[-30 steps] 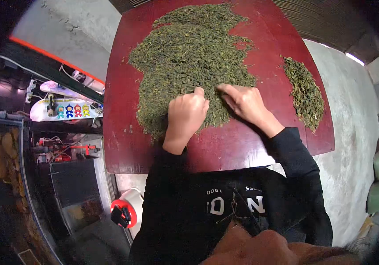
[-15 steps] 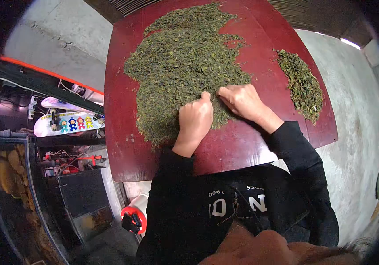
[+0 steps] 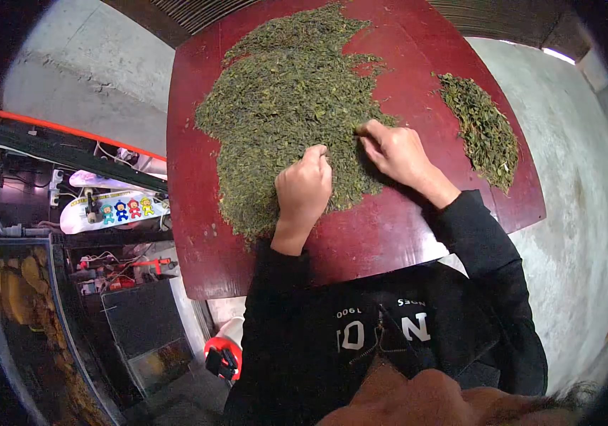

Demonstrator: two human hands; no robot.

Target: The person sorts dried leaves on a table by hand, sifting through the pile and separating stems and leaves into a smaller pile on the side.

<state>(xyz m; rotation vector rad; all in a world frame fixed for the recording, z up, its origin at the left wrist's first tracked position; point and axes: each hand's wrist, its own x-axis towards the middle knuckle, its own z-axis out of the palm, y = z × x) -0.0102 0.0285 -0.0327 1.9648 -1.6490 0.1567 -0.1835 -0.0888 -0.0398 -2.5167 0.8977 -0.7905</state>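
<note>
A wide, thin layer of dried green tea leaves (image 3: 283,106) covers the left and middle of a dark red table (image 3: 424,50). My left hand (image 3: 305,186) is over the near part of the layer, fingers curled and thumb pressed to them. Beside it, at the layer's right edge, my right hand (image 3: 396,153) has its thumb and fingers brought together in a pinch. Whatever lies between the fingertips of either hand is too small or hidden to make out. A smaller pile of larger, darker leaves (image 3: 481,131) sits apart on the table's right side.
Left of the table, a skateboard deck (image 3: 116,211) with cartoon figures lies on a cluttered shelf. A glass tank (image 3: 24,284) stands at lower left. Near the table's front left corner is a red and white container (image 3: 227,351). A concrete wall (image 3: 559,142) borders the right side.
My hands have moved a little apart, the left one towards the left and the right one slightly rightward. The view has shifted slightly. The leaf layer looks much the same.
</note>
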